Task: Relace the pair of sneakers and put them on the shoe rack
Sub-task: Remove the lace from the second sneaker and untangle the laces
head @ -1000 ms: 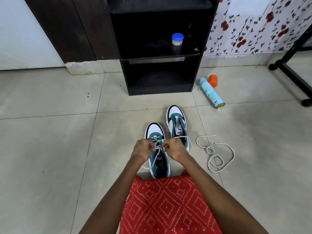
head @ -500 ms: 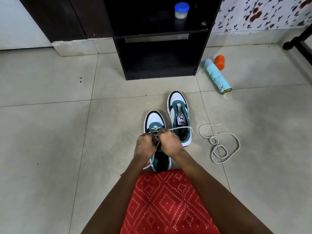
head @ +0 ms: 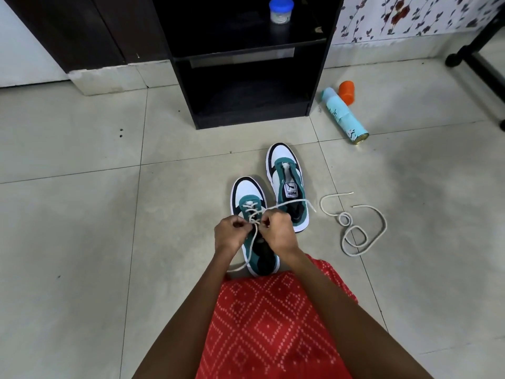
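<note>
Floor tiles; sneaker lace in left hand, right hand

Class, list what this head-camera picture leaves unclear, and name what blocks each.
Head view: upper eyelets of the nearer sneaker, hidden by the left hand and right hand pinching the lace.
Head view: most of the black stand, cut off by the right edge.
Head view: top of the shoe rack, cut off by the upper edge.
Head view: label on the blue-lidded jar, too small.
</note>
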